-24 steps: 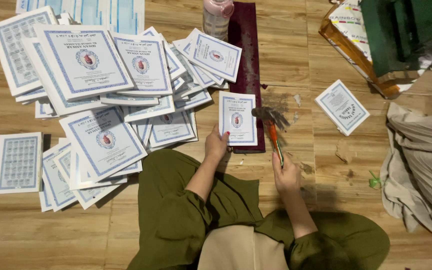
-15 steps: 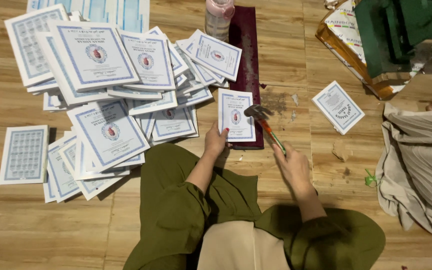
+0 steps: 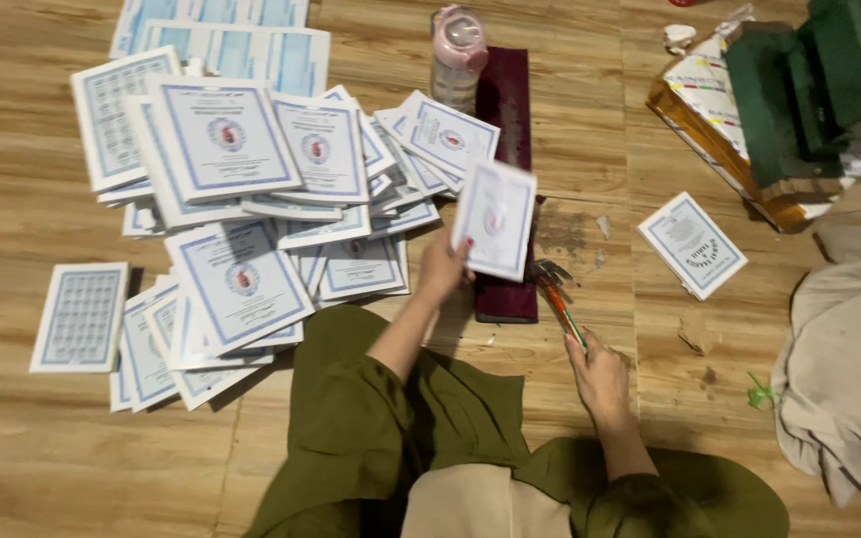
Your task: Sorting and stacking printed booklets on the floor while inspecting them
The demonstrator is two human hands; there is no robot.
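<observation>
White booklet (image 3: 495, 219) lifted, hammer (image 3: 558, 299) low.

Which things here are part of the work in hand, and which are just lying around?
In use: booklet in left hand; hammer in right hand; dark red block; booklet pile.
Lying about: pink bottle; lone booklet; green machine; cloth.

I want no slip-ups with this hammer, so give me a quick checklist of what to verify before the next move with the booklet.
1. Left hand grips the booklet firmly: ok, it holds the lower left corner, booklet lifted.
2. Right hand holds the hammer by its handle: ok.
3. Hammer head low: ok, it sits by the maroon block.
4. Block bare of paper: cannot tell, the lifted booklet hides part.
5. Bottle upright, away from the hammer: ok.
6. Booklet pile tidy: not ok, it sprawls across the floor.
</observation>
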